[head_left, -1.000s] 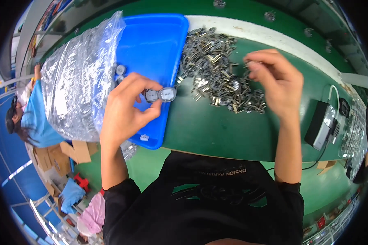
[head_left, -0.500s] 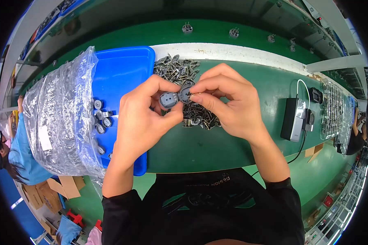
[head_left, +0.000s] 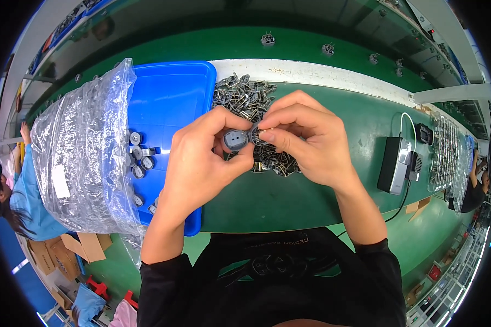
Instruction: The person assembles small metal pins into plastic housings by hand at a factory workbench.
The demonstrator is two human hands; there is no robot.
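Observation:
A grey round plug housing (head_left: 236, 140) with dark holes in its face is held between the thumb and fingers of my left hand (head_left: 199, 152). Beside it, a second grey round piece (head_left: 254, 132), seen nearly edge-on, lies between both hands. The thumb and fingertips of my right hand (head_left: 311, 139) pinch at its right side, where small metal bits show. What the right fingertips grip is partly hidden. Behind and below the hands, a pile of small metal-and-black parts (head_left: 245, 98) covers part of the green bench (head_left: 267, 204).
A blue tray (head_left: 169, 92) stands left, with several grey round housings (head_left: 147, 162) in it and a clear plastic bag (head_left: 82, 152) over its left side. At right are a black box with a cable (head_left: 394, 163) and bagged metal parts (head_left: 443, 152). Several parts sit on a green belt (head_left: 223, 46) beyond a white ledge.
The second grey piece has turned from face-up to nearly edge-on. Both hands stay close together around the pieces. The belt parts appear farther right, as the whole view has shifted slightly.

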